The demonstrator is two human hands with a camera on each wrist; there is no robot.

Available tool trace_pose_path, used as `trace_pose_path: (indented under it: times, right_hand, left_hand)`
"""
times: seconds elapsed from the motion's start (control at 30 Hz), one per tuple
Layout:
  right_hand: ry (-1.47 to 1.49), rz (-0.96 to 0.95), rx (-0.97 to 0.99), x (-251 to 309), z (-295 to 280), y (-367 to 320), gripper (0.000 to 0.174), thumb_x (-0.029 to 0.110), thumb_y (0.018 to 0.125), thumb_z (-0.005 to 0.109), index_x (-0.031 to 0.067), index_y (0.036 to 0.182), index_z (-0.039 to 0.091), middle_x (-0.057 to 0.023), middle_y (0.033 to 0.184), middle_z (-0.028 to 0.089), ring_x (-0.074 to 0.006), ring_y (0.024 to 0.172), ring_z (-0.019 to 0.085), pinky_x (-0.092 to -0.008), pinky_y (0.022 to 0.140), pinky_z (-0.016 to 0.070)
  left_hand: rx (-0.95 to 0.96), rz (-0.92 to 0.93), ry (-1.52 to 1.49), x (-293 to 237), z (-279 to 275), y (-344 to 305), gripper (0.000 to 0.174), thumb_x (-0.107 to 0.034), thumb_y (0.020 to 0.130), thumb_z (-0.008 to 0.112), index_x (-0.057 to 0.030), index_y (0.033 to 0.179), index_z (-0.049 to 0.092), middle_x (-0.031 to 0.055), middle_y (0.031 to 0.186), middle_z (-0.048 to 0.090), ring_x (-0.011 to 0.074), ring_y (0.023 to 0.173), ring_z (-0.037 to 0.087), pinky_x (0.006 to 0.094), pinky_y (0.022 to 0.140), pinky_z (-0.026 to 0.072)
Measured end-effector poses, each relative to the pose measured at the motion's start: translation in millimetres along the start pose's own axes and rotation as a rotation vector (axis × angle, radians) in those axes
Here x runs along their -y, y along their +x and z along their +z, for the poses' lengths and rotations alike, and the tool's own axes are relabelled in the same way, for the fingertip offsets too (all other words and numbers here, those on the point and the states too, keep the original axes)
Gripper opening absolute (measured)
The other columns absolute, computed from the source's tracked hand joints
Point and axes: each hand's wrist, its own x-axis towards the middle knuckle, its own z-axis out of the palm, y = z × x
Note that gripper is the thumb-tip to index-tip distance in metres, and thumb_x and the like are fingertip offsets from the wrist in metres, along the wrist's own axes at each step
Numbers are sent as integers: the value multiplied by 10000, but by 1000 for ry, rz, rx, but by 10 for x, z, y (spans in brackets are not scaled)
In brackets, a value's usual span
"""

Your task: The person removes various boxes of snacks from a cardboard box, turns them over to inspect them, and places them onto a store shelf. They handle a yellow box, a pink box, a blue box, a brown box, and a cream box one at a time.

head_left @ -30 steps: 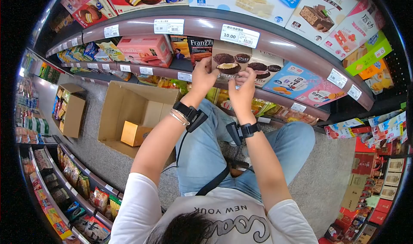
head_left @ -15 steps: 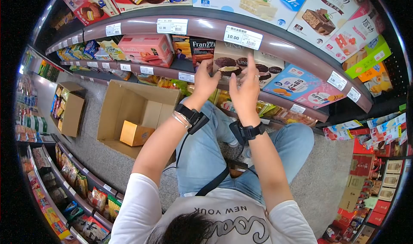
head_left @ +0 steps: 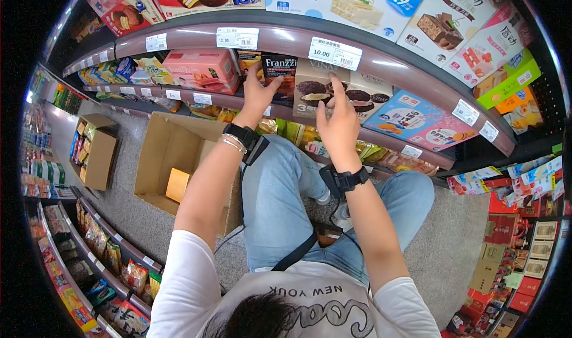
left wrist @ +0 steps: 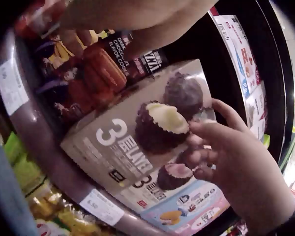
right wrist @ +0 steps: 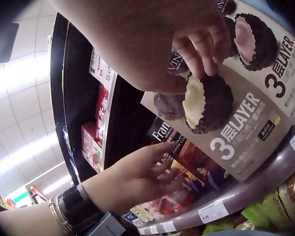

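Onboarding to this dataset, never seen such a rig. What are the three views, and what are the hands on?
No robot: the grip here is a person's bare hand, filmed by three worn cameras. The head view looks down past both arms at shop shelves of snack boxes behind price tags. Each wrist view looks out from that wrist, so the left wrist view mostly shows the right hand, and vice versa. The left hand reaches, fingers straight, at a dark Franzzi box. The right hand has fingertips on the front of a grey 3-layer cake box; whether it grasps it is unclear. An open cardboard carton stands on the floor by the left arm.
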Motion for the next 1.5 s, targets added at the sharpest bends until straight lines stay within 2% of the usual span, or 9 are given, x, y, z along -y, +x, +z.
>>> trace_pose_path:
  times: [0.2, 0.4, 0.5, 0.63, 0.77, 1.0, 1.3, 1.4, 1.5]
  right_hand:
    - [19, 25, 5, -7, 25, -3, 609, 119, 828, 595, 188, 1394, 381, -132, 943, 632, -316, 793, 636, -437, 677, 514]
    - [8, 24, 16, -18, 30, -22, 642, 115, 825, 597, 199, 1415, 356, -115, 916, 632, -301, 749, 636, -427, 632, 515]
    - [-6, 11, 14, -50, 64, -33, 660, 113, 826, 598, 203, 1427, 343, -110, 854, 632, -295, 724, 635, -423, 613, 510]
    - [5, 31, 23, -41, 83, -34, 677, 120, 825, 606, 196, 1438, 328, -100, 778, 624, -289, 691, 630, -420, 596, 505]
    - [27, 13, -16, -45, 136, -28, 693, 128, 821, 614, 186, 1443, 314, -92, 748, 612, -289, 677, 625, -421, 592, 504]
    - [6, -5, -67, -40, 174, -37, 673, 93, 812, 630, 151, 1420, 349, -49, 685, 590, -223, 628, 629, -359, 585, 506]
    - [0, -4, -54, -60, 192, -62, 688, 103, 819, 628, 160, 1434, 326, -37, 686, 592, -207, 631, 632, -350, 568, 501]
    - [3, 13, -35, -45, 189, -63, 690, 109, 819, 628, 156, 1436, 322, -36, 689, 591, -208, 631, 629, -350, 569, 499]
    - [4, 22, -25, -37, 181, -62, 697, 114, 816, 630, 152, 1439, 318, -36, 700, 589, -205, 637, 626, -351, 573, 497]
  left_hand:
    - [124, -218, -270, 146, 15, 132, 652, -150, 762, 773, 75, 1274, 438, 209, 1143, 603, 204, 940, 645, 330, 787, 545]
    - [121, -95, -160, 249, -50, 168, 564, -97, 792, 742, 60, 1261, 473, 131, 1099, 623, 179, 958, 615, 303, 847, 495]
    - [231, -240, -392, 180, -249, 123, 504, -75, 802, 728, 48, 1235, 501, 95, 1097, 627, 168, 1004, 596, 281, 868, 467]
    - [270, -498, -474, 69, -592, 102, 444, -73, 856, 676, -56, 1255, 482, 82, 1124, 616, 187, 1035, 585, 331, 843, 512]
    - [251, -489, -513, 117, -770, 92, 402, -39, 892, 610, -70, 1264, 461, 88, 1180, 570, 199, 1079, 563, 370, 846, 558]
    - [230, -492, -433, 50, -833, 176, 450, -38, 901, 599, -88, 1312, 423, 66, 1178, 574, 196, 1079, 558, 387, 851, 527]
    - [204, -420, -463, 141, -885, 260, 415, -50, 925, 561, -98, 1315, 427, 33, 1197, 561, 160, 1075, 544, 336, 845, 506]
    - [129, -380, -464, 213, -775, 264, 448, -85, 897, 616, -67, 1303, 429, 53, 1176, 566, 161, 1058, 545, 330, 833, 495]
    - [55, -33, -231, 422, -592, 301, 539, -137, 834, 702, -30, 1285, 428, 86, 1168, 570, 184, 1061, 548, 339, 854, 480]
